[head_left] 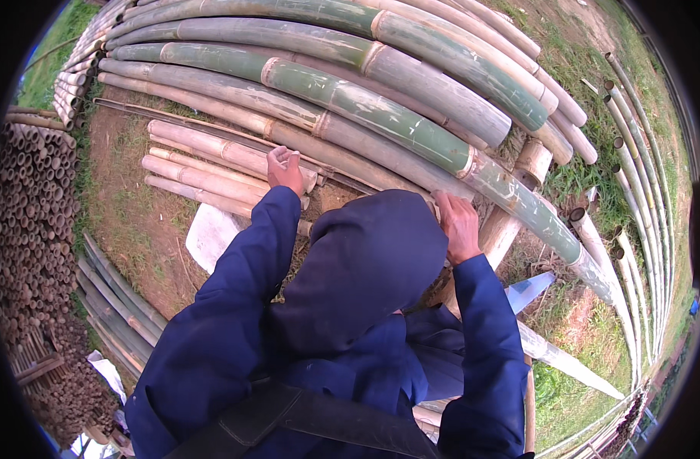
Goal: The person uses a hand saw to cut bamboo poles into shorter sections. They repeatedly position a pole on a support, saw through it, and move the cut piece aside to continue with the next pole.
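My left hand is closed, its fingers curled beside the ends of short cut bamboo lengths on the ground. Anything inside those fingers is too small to make out. A thin dark bamboo strip runs close behind it. Further right, my right hand has its fingers bent down at the near edge of a long greyish bamboo pole; what it grips is hidden. Between the hands, a rounded dark blue cloth shape blocks the view of the ground.
Long green and grey bamboo poles lie across the far side, resting on a bamboo support. A white sack-like piece is at left. Stacked bamboo stands far left; thinner poles curve along the right.
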Available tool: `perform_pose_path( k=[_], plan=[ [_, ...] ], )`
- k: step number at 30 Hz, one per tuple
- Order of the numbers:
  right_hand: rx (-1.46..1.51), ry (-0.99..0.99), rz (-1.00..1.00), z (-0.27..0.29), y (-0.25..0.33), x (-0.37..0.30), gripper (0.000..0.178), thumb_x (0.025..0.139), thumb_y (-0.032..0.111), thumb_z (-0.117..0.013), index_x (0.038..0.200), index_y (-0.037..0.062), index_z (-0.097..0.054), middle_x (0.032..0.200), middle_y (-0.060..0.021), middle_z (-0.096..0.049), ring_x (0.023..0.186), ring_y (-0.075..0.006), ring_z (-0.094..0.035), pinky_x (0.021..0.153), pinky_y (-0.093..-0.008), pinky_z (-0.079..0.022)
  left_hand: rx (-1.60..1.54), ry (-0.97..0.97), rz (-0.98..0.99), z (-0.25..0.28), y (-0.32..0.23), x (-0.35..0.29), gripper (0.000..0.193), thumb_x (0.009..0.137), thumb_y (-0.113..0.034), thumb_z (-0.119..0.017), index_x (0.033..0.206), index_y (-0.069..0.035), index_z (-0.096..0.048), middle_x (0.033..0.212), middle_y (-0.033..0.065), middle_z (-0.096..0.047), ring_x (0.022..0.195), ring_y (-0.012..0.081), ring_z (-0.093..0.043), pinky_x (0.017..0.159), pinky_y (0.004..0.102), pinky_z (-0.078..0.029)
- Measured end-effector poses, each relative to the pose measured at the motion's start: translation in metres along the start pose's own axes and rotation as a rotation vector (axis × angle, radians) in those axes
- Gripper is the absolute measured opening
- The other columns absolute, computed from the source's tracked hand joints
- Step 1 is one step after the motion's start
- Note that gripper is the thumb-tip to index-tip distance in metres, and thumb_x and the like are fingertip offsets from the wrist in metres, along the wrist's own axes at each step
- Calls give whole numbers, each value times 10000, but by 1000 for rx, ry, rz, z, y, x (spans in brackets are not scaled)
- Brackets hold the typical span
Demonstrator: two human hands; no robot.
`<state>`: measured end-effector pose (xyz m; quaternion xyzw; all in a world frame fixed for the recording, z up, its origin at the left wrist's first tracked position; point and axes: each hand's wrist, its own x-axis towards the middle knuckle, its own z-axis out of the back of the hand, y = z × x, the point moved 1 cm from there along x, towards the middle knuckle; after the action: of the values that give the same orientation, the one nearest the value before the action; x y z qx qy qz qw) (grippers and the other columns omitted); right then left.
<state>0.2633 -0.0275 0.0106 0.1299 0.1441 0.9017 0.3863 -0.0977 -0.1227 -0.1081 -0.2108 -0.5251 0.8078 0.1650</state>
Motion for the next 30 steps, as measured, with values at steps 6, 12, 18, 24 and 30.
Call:
perform_pose_path(
  k=[6,12,18,24,30],
  plan=[
    [-140,59,-325,-78,-47,-85,385,882,213,-739,1193,54,-576,1184,-168,-598,1035,-387,-652,922,-477,-509,-224,27,310,-2,46,25,371,994,-169,-671,1311,-23,-548,1218,192,-683,890,233,-717,695,370,-600],
    [-115,229,-319,-73,-56,-64,299,856,214,-764,1077,86,-608,1075,-136,-615,1039,-364,-659,945,-480,-482,-292,16,463,3,68,32,366,1021,-249,-654,1273,-2,-555,1144,195,-713,859,273,-742,654,380,-614],
    [-160,-38,-73,5,-29,-49,215,800,53,-662,1007,104,-632,881,-98,-571,886,-320,-628,796,-462,-477,-550,-83,519,-7,-6,31,609,939,-431,-748,1235,35,-489,819,135,-694,692,255,-704,621,382,-582],
    [-100,-83,-58,33,-52,-57,366,758,53,-735,1106,128,-653,849,-102,-599,809,-343,-667,701,-468,-534,-685,104,431,-14,-65,9,344,1049,-347,-604,1244,-68,-551,982,173,-727,901,313,-737,850,436,-593],
    [-70,-128,-81,70,-81,-90,535,801,263,-867,1304,183,-700,849,-74,-599,756,-287,-649,681,-425,-530,-744,317,352,-36,-116,-15,321,1054,-290,-605,1239,-31,-557,1090,166,-734,1007,289,-728,885,411,-581]
  ],
)
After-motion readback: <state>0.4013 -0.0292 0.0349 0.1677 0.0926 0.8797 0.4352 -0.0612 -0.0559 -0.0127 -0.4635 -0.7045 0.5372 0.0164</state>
